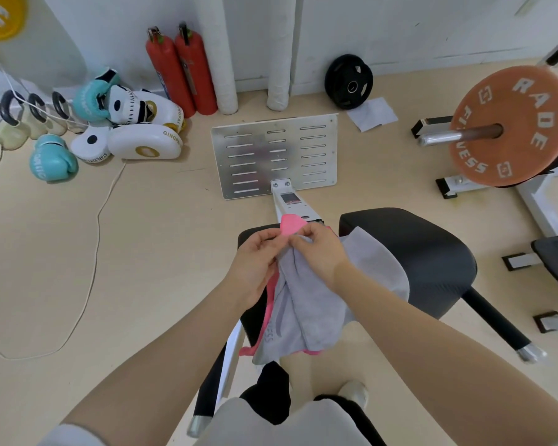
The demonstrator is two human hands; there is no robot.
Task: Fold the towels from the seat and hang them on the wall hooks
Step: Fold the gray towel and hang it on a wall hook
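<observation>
Head view looked down at our two hands, which met above the black seat (409, 252) of a gym machine. Our left hand (255, 262) and right hand (316, 252) both pinched the top edge of a grey towel (306, 310) between curled fingers and thumb, the fingertips of the two hands almost touching. A pink corner (291, 226) stuck up above the pinch, and pink edging showed along the towel's left side and bottom. The towel hung down bunched between our forearms, in front of the seat, with part of it spread to the right over the seat's near edge. On the floor beyond lay a slotted metal plate (274, 156), two red fire extinguishers (182, 72) against the wall, teal boxing gloves (52, 159) and white pads (142, 143) to the left, and an orange weight plate (509, 127) on a bar to the right
</observation>
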